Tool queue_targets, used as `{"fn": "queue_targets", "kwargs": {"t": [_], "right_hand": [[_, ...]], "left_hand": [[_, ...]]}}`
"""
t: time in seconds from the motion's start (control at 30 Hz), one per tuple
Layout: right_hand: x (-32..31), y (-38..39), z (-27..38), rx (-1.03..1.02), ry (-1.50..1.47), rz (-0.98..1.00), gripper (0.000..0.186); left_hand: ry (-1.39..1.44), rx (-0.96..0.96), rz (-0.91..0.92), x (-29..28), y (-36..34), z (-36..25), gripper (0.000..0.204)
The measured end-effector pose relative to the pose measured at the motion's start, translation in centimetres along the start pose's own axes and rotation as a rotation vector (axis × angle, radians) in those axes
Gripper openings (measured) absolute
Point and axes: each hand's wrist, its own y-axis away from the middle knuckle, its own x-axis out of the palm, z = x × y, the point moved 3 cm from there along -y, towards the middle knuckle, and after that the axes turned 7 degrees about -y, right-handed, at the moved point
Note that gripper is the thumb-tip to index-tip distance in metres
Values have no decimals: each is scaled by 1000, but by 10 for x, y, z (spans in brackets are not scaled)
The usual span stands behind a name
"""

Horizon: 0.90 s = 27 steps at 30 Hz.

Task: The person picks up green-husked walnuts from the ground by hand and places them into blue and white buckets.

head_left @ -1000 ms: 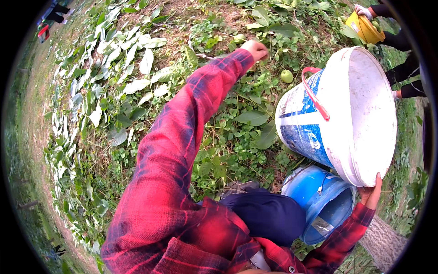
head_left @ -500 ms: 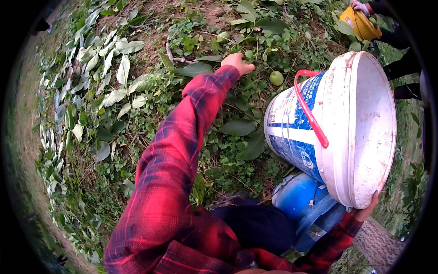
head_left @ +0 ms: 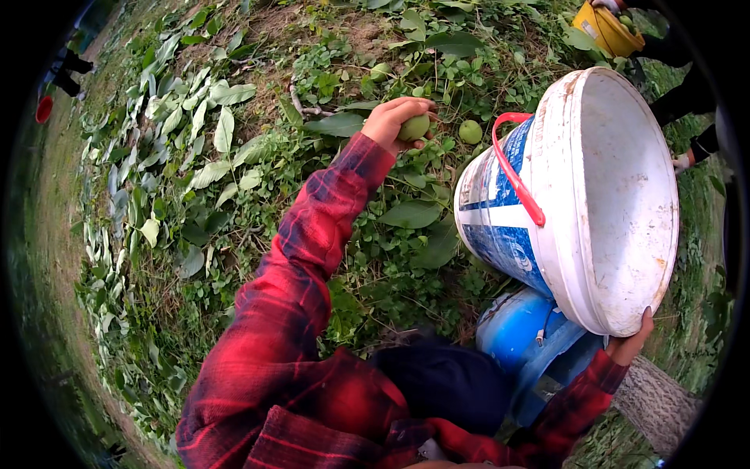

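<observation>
Outdoor ground, no floor: low green weeds, broad fallen leaves (head_left: 223,129) and patches of bare soil (head_left: 359,31). Landmark: white bucket (head_left: 617,195) with blue band and red handle (head_left: 516,168), tilted, mouth toward the camera.

Left hand (head_left: 398,121), red plaid sleeve, fingers curled around a green fruit (head_left: 414,127), up-left of the bucket, just above the weeds. A second green fruit (head_left: 469,131) lies on the ground between that hand and the bucket's handle.

Right hand (head_left: 633,344) grips the bucket's lower rim, fingers closed on it. Blue container (head_left: 523,336) directly below the bucket. Yellow bucket (head_left: 605,27) far above it, held by another person.
</observation>
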Motion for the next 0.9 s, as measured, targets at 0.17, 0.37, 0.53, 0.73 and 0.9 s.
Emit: {"fn": "queue_targets", "kwargs": {"t": [0.17, 0.37, 0.53, 0.73, 0.9], "right_hand": [[-7, -2, 4, -32, 28, 18, 54], [-13, 3, 4, 11, 101, -17, 54], [-10, 8, 5, -49, 73, -106, 56], [-22, 1, 2, -130, 34, -13, 48], [-22, 9, 2, -121, -18, 86, 46]], "left_hand": [[-439, 881, -36, 91, 29, -101, 30], [-1047, 1195, -296, 131, -46, -82, 30], [-1662, 786, -249, 41, -115, 54, 48], [-1706, 257, 7, 44, -171, 145, 37], [-671, 315, -153, 3, -139, 114, 54]]}}
